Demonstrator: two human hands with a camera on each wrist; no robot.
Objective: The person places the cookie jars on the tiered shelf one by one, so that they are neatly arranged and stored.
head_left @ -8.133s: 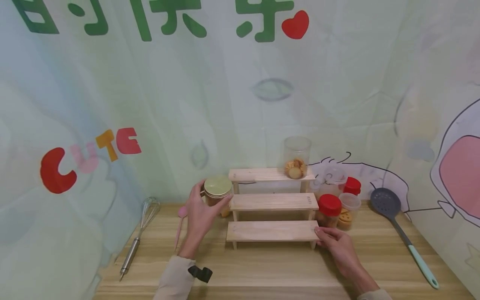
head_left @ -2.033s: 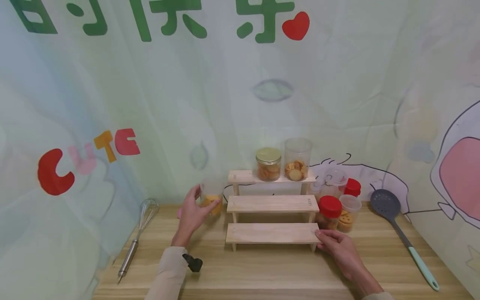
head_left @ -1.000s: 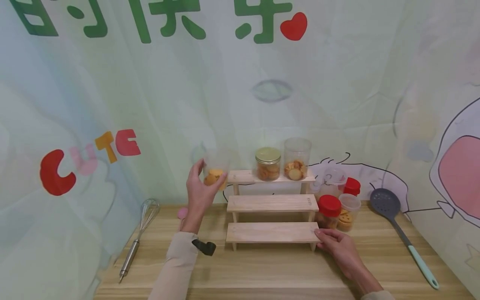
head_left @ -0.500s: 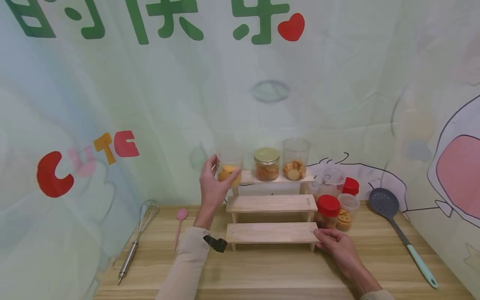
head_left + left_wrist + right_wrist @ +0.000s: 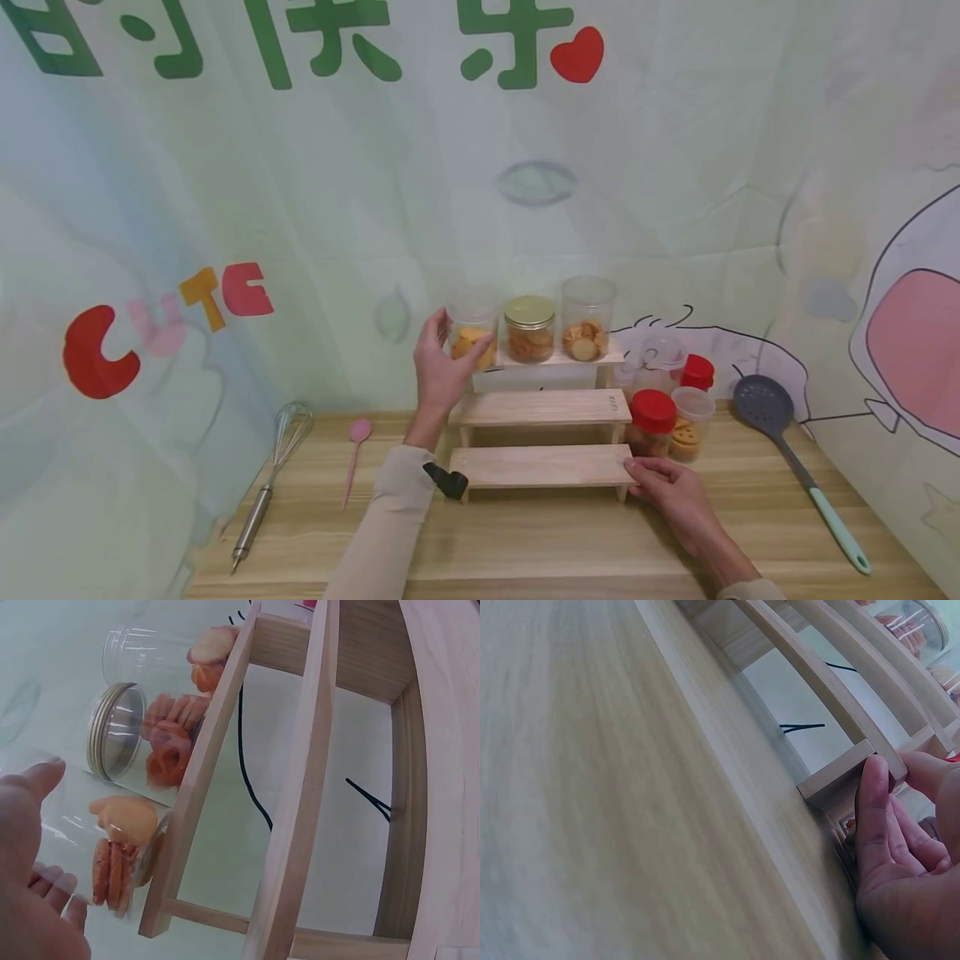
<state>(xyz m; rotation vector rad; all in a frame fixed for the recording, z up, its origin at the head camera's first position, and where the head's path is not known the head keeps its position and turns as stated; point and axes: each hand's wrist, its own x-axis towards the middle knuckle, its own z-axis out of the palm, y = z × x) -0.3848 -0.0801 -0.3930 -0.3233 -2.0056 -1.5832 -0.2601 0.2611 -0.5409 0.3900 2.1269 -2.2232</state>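
My left hand [image 5: 441,371] curls round a clear jar [image 5: 472,335] with yellowish cookies, at the left end of the wooden three-step rack's [image 5: 540,467] top step. In the left wrist view, my fingers show through the side of that jar [image 5: 120,840], whose base meets the step. Beside it stand a gold-lidded jar of cookies [image 5: 529,333] and a taller clear jar [image 5: 588,325] partly filled with cookies. With thumb and fingers, my right hand [image 5: 678,493] pinches the bottom step's right end; the right wrist view shows a fingertip [image 5: 874,769] against the wood.
Right of the rack cluster a red-lidded jar [image 5: 652,417], a clear jar with biscuits [image 5: 690,425], another clear container [image 5: 660,362] and a red lid [image 5: 699,371]. A slotted skimmer [image 5: 765,402] lies far right. At left lie a whisk [image 5: 258,517] and a pink spoon [image 5: 360,431].
The gold-lidded jar has gone from my left hand to the top step. My left hand then lifted the clear jar from the left and carried it right onto that step. My right hand stays.
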